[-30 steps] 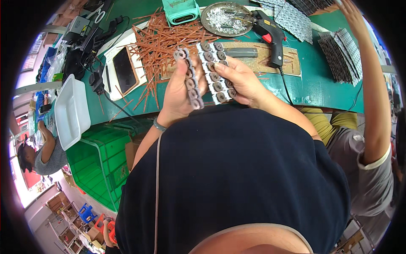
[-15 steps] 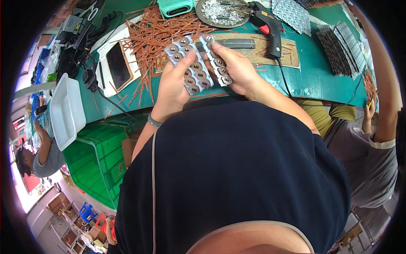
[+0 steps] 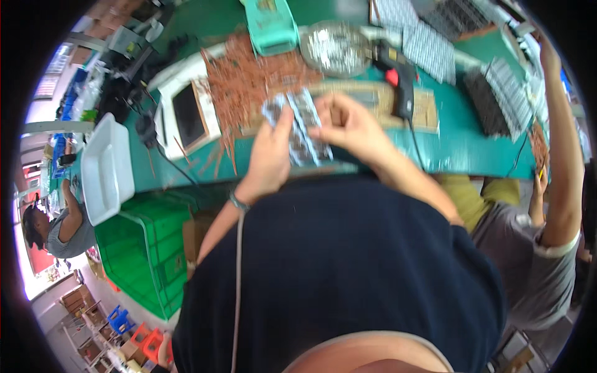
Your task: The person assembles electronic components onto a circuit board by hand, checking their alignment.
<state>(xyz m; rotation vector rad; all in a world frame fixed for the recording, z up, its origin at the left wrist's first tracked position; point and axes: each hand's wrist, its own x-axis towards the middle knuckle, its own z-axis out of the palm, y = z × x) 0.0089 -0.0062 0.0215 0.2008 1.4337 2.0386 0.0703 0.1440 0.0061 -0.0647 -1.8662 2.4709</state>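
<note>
My left hand (image 3: 270, 155) grips a light blue-grey panel (image 3: 283, 121) set with round grey-brown pieces, its thumb lying over the front. Right beside that panel lies a narrower strip (image 3: 305, 118) of the same make, a thin gap showing between them. My right hand (image 3: 357, 133) has curled fingers, and its thumb tip presses on the strip's right edge. Both pieces are tilted up over the table's near edge. Motion blur hides the fine detail of the round pieces and of the right fingertips.
A pile of thin reddish-brown sticks (image 3: 239, 81) spreads behind my hands. Beyond are a turquoise stool-like holder (image 3: 272, 28), a round metal tray (image 3: 336, 50) and a corded glue gun (image 3: 401, 81). Stacked grey panels (image 3: 497, 99) stand right, near a co-worker's arm (image 3: 563, 149). A phone (image 3: 188, 115) lies left.
The panel and strip, held apart before, now sit side by side. My right hand has shifted from wrapping the strip to touching its right edge with curled fingers. The whole view has shifted.
</note>
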